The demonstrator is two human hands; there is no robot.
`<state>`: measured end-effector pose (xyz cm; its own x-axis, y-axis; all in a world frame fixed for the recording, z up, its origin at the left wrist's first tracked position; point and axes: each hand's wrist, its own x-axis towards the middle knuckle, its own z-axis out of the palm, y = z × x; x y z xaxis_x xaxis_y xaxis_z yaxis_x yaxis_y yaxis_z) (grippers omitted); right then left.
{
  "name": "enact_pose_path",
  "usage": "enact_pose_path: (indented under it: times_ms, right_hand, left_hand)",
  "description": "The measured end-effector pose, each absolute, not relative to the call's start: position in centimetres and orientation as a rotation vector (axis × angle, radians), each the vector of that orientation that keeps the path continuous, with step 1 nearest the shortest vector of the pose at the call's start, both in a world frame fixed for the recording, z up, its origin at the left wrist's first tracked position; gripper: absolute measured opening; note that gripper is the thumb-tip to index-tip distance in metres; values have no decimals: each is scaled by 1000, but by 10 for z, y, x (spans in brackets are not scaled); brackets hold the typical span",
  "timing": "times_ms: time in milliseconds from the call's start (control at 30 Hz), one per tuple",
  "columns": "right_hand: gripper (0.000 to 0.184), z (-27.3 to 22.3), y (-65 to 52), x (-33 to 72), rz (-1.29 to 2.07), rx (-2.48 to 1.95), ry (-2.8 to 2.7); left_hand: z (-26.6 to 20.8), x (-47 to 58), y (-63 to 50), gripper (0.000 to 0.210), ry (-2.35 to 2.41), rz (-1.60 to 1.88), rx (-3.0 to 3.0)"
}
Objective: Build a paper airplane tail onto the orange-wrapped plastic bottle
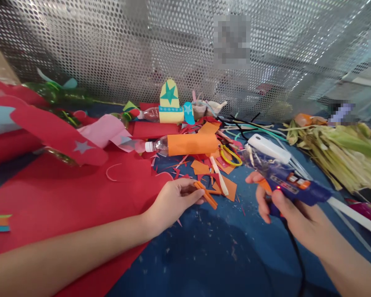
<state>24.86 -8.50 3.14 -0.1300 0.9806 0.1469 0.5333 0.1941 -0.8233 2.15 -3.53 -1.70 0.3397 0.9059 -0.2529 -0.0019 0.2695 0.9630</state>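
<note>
Between the thumb and fingers of my left hand are narrow orange foam strips, pinched at one end. My right hand is wrapped around a blue hot glue gun, its red light lit and a white glue stick running out of the back. The gun's nozzle points left, toward a plastic bottle wrapped in orange foam that lies on its side. Below that bottle are scattered orange and red scraps and yellow-handled scissors.
Large red foam sheets cover the left of the blue table. A yellow piece with a green star stands at the back before a perforated metal panel. Dried husks lie at right. The gun's black cord hangs near my right wrist.
</note>
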Motion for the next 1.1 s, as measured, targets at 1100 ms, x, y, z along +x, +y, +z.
enact_pose_path:
  times_ms: [1100]
  right_hand:
    - [39,24,-101,221,531,-1370,-2173]
  left_hand:
    - [-33,23,-37,7,918,772,1176]
